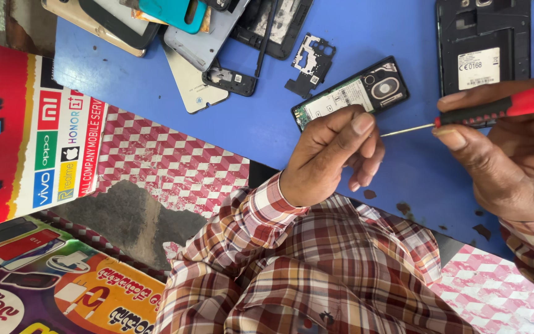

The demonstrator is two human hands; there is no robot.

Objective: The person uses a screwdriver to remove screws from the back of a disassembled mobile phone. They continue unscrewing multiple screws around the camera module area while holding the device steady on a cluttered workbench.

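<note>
My right hand (pixel 508 161) grips a red and black screwdriver (pixel 502 108) whose thin metal shaft points left. The tip ends just by the fingertips of my left hand (pixel 332 158). That hand is curled with thumb and forefinger pinched together, and nothing shows between them. Its thumb overlaps the near edge of an opened black phone (pixel 353 93), which lies back side up on the blue table (pixel 267 117) with its green board and round coil exposed. Both plaid sleeves fill the bottom of the view.
Several phone back covers and frames (pixel 199 43) are piled at the top left. A small black bracket (pixel 310 59) lies beside them, and another opened black phone body (pixel 483 43) sits at the top right. A red-and-white checkered sheet (pixel 174 164) and a colourful poster (pixel 26 154) lie left.
</note>
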